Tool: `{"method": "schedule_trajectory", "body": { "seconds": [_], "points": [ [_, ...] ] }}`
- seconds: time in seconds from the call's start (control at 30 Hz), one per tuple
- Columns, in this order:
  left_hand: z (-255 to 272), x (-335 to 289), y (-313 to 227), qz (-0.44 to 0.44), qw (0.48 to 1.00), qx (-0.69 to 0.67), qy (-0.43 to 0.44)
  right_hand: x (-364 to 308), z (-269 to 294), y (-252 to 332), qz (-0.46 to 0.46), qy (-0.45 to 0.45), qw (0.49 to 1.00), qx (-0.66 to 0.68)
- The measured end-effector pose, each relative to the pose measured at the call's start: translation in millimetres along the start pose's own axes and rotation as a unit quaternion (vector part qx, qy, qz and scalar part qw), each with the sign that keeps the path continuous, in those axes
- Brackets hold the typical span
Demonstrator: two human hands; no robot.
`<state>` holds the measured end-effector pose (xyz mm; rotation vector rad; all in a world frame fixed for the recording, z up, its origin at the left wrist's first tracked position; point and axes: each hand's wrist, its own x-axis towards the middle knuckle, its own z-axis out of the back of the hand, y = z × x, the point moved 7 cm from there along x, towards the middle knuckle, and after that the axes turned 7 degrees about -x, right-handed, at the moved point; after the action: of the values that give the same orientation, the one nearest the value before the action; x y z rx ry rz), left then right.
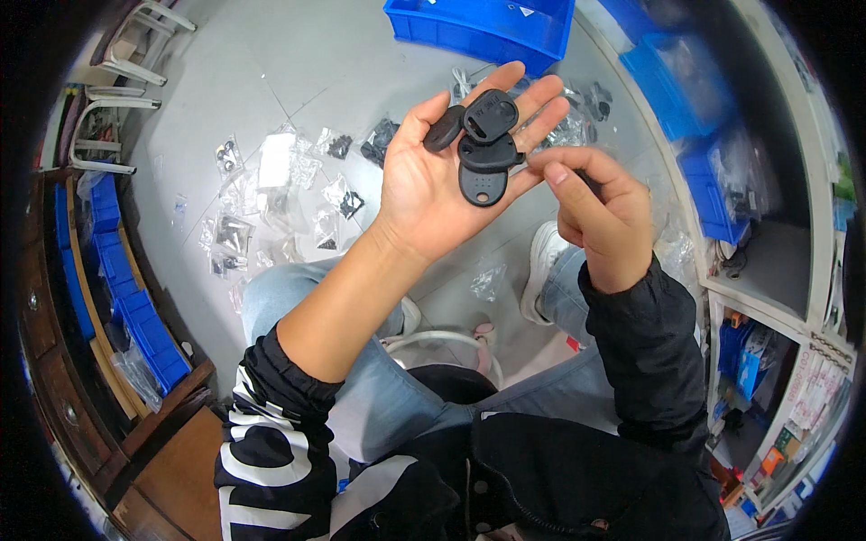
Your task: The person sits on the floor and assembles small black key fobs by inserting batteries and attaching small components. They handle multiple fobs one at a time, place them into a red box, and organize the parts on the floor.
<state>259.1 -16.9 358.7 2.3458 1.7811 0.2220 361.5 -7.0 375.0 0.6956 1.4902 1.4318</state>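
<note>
My left hand [424, 180] is palm up with its fingers stretched, bearing several black plastic key fobs. An oval fob with a slot [492, 114] lies uppermost, overlapping a rounded fob with a short tab [488, 153]. Beneath these shows a fob with a small hole [483, 187]. A dark oval piece [443, 129] rests against the thumb. My right hand [603, 203] is curled beside the palm, its index fingertip at the tab of the middle fob. Part of a dark piece shows behind its bent fingers; what it is stays hidden.
Clear plastic bags of small black parts [338, 194] are spread over the grey floor [244, 54]. A blue bin [478, 32] stands ahead. Blue bins [149, 334] line the left side, and shelves with more blue bins [713, 194] the right. White stools [117, 126] stand far left.
</note>
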Motion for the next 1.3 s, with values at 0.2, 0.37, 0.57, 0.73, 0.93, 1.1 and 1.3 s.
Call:
{"method": "schedule_trajectory", "body": {
  "seconds": [0.2,0.37,0.57,0.73,0.93,1.1,1.3],
  "points": [
    [5.7,0.5,0.1,0.007,1.0,0.026,-0.002,4.2,-3.0,-6.1,0.006,-0.005,1.0,-0.013],
    [27.7,-1.0,1.8,-0.007,0.995,0.082,-0.056,6.1,-9.0,-28.2,-0.077,0.003,0.997,-0.004],
    [67.8,-21.7,-5.4,-0.023,0.979,0.13,-0.155,-1.8,-10.0,-66.0,-0.218,0.064,0.971,0.073],
    [114.9,-54.1,-12.3,-0.001,0.951,0.158,-0.265,-15.7,-24.7,-102.9,-0.292,0.142,0.942,0.082],
    [167.9,-117.1,-19.9,0.104,0.841,0.288,-0.446,1.6,6.0,-162.0,-0.245,0.094,0.965,-0.019],
    [172.3,-138.8,-3.5,0.203,0.789,0.32,-0.483,55.1,31.0,-308.4,-0.336,-0.083,0.935,-0.073],
    [148.7,-120.5,-6.8,0.172,0.823,0.283,-0.461,101.5,11.6,-425.7,-0.348,-0.171,0.917,-0.096]
  ]
}}
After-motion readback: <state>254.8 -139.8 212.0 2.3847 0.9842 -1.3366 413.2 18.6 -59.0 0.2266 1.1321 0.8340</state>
